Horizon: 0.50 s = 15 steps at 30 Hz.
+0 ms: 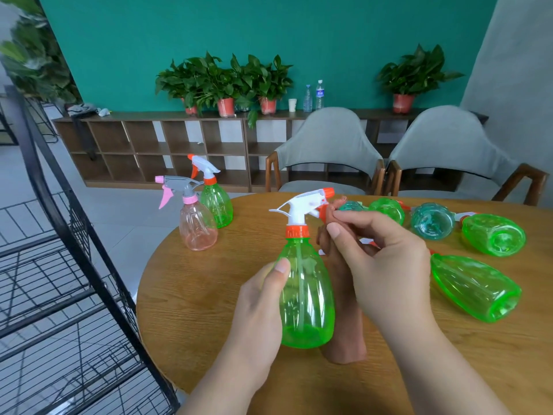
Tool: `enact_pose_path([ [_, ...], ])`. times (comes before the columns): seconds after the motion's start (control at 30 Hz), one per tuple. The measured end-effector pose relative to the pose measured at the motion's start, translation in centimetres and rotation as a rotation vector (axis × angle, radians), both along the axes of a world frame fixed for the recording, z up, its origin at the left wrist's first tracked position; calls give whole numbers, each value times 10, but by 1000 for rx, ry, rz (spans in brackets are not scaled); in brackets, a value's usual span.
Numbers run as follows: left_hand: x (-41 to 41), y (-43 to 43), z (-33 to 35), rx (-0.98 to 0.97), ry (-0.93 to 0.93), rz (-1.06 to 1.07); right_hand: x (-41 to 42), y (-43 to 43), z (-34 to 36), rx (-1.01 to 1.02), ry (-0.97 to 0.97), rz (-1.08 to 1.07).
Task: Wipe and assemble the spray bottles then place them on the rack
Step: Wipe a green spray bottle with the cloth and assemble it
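green bottle [305, 295], upright over the table [194, 310]: left hand [257, 307] curled round its belly, right hand [386, 265] pinching a brown cloth [344, 339] at the trigger. seemingly empty thin plastic, likely light, slick, squeezable; best held low on the body.

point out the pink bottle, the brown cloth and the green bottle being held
pink bottle [198, 232]: head view, middle of its clear body
brown cloth [347, 344]: head view, lower hanging end
held green bottle [308, 295]: head view, middle of its body
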<state>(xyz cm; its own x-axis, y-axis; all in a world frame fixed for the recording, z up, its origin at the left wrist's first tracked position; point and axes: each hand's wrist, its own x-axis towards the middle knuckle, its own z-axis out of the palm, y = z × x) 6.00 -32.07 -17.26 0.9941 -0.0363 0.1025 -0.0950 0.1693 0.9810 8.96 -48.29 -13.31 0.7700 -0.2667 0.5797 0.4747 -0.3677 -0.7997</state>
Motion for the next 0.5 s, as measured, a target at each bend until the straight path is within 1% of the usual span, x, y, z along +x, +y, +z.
enact_pose_path([
  [0.07, -2, -1, 7, -80, 55, 45, 1, -3, 5, 64, 113, 88],
  [0.1, -1, 1, 6, -130, 92, 62, 1, -4, 9, 150, 166, 156],
  [0.2, 3, 7, 5, -221, 178, 48, -2, -8, 19, 599, 390, 418],
  [0.27, 5, 10, 3, -235, 219, -2, -2, -8, 23, 837, 529, 565],
  [0.37, 7, 12, 2, -201, 241, -56, -4, -6, 26, 1050, 646, 762],
  [0.43, 6, 9, 5, -171, 199, -49, -6, -3, 27, 1170, 703, 829],
  [0.5, 7, 6, 3, -137, 152, 23, -7, -2, 25, 1151, 687, 812],
])
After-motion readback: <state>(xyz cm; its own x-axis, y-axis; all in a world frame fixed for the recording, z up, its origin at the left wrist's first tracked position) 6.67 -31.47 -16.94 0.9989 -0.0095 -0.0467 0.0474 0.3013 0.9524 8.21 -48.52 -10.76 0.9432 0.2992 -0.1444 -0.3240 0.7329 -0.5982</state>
